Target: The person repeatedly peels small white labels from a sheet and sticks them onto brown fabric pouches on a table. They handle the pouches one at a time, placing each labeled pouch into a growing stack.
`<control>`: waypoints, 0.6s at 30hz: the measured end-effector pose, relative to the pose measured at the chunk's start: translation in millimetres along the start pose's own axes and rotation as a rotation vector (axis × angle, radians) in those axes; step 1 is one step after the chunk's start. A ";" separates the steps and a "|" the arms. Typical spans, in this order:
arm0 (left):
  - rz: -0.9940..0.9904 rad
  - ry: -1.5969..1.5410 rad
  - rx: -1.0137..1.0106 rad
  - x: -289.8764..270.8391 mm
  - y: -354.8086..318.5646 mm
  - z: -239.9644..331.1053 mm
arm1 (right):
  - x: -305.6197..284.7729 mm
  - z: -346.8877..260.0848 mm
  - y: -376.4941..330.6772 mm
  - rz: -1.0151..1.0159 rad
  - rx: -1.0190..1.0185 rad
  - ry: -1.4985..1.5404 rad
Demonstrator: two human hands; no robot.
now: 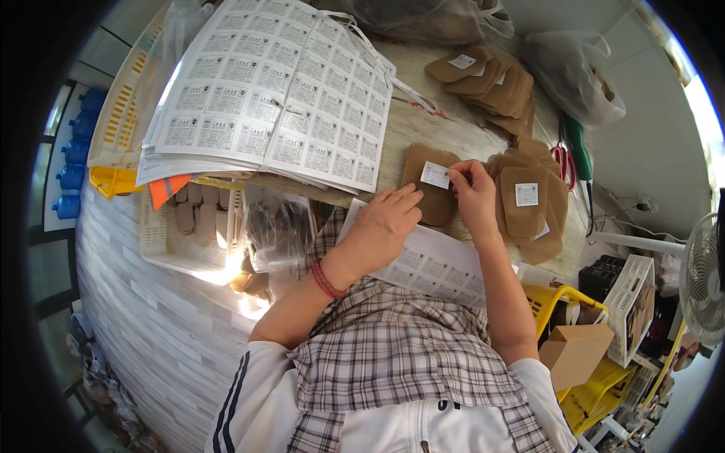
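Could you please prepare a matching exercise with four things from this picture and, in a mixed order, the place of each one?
Things:
1. Red band-shaped bracelet
2. White rectangular paper label
3. Blue plastic bottles
4. White round fan

Places:
A. On a brown textured pad, at the right hand's fingertips
B. At the picture's right edge
C. Stacked at the far left
D. Around the left hand's wrist

Pairs: 1-D, 2-A, 3-C, 4-B

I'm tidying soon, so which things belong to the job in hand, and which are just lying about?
Seemingly in the job: white label, brown piece beneath it, lower label sheet, labelled brown pieces.

Apparently lying about: green-handled tool, cardboard box, white fan.
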State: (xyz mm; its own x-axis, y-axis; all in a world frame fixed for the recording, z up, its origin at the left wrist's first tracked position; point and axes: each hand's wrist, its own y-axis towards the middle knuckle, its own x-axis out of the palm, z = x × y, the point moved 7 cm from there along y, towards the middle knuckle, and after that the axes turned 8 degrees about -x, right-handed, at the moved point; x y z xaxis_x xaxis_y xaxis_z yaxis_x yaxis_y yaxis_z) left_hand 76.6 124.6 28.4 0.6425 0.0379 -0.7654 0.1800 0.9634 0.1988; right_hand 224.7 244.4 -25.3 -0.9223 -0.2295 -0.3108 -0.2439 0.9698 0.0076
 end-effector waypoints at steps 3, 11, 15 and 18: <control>0.023 -0.006 0.015 -1.4 1.2 -0.3 | 0.0 -0.6 -0.9 0.006 -0.027 -0.078; 0.042 -0.026 0.012 -1.7 2.8 -1.2 | -0.4 -5.5 -2.6 0.013 -0.076 -0.163; 0.039 -0.072 -0.031 -6.0 4.8 2.7 | 1.0 -17.1 -7.8 0.054 -0.121 -0.188; 0.072 -0.039 0.009 -5.3 6.1 4.6 | 0.9 -19.8 -9.8 0.074 -0.153 -0.200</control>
State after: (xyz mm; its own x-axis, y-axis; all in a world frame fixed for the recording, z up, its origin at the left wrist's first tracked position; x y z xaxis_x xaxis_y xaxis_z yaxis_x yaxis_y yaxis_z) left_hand 77.8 129.0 36.6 0.6827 0.0969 -0.7243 0.1383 0.9561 0.2583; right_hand 220.3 233.0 -6.8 -0.8654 -0.1225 -0.4859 -0.2343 0.9560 0.1763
